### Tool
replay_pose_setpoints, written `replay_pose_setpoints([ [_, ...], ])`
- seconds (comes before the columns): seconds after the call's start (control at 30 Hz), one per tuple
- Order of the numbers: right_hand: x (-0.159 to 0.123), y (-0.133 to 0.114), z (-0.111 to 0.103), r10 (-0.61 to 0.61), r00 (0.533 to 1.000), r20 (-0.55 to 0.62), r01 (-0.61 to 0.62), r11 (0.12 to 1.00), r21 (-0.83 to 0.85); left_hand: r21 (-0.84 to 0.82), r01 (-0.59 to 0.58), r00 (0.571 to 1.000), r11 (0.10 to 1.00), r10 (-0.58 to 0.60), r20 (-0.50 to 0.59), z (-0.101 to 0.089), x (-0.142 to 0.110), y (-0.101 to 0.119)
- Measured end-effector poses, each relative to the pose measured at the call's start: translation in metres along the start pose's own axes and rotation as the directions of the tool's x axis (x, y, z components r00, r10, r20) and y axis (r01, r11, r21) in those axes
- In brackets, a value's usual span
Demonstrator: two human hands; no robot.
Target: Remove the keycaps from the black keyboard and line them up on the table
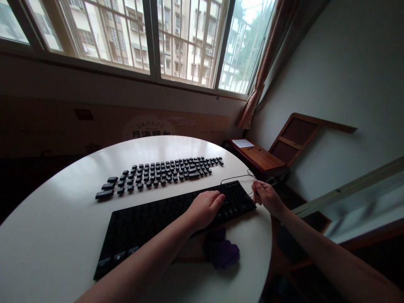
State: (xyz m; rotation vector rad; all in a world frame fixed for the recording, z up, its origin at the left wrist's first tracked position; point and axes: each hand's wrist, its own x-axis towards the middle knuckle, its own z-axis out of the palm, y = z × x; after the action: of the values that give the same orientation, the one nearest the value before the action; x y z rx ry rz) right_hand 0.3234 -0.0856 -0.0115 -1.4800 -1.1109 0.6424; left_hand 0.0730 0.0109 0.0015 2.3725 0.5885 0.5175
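A black keyboard [148, 223] lies at a slant across the white round table, with most of its keycaps off; a few remain at its near left corner and on the right part. My left hand [205, 208] rests over the keyboard's right half, fingers curled down and their tips hidden. Just past the keyboard's right end is my right hand [267, 197], closed around a thin wire tool that looks like a keycap puller [251, 195]. Behind the keyboard, loose black keycaps [164, 172] stand in rows. A crumpled purple cloth [223, 253] lies in front of it.
A thin black cable [236, 176] runs from the keyboard's back toward the right edge of the table [57, 235]. Beyond that edge stands a wooden chair [261, 155] with a paper sheet [243, 143] on its seat. A barred window is behind.
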Motion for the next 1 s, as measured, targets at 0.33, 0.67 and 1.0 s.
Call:
replay_pose_setpoints([
  [0.33,-0.030,-0.054,0.034,-0.242,0.914,0.326,0.273,0.961,-0.051,-0.030,-0.033,0.999,0.999,0.033,0.007,-0.001,-0.002,-0.002],
  [0.67,-0.043,-0.073,0.058,-0.391,0.847,0.359,0.503,0.808,-0.307,-0.081,-0.067,0.997,0.994,0.064,-0.048,0.002,-0.005,-0.003],
  [1.0,-0.025,-0.085,0.047,-0.384,0.800,0.461,0.583,0.679,-0.445,-0.162,-0.030,0.997,0.986,0.018,-0.074,0.004,-0.004,-0.008],
])
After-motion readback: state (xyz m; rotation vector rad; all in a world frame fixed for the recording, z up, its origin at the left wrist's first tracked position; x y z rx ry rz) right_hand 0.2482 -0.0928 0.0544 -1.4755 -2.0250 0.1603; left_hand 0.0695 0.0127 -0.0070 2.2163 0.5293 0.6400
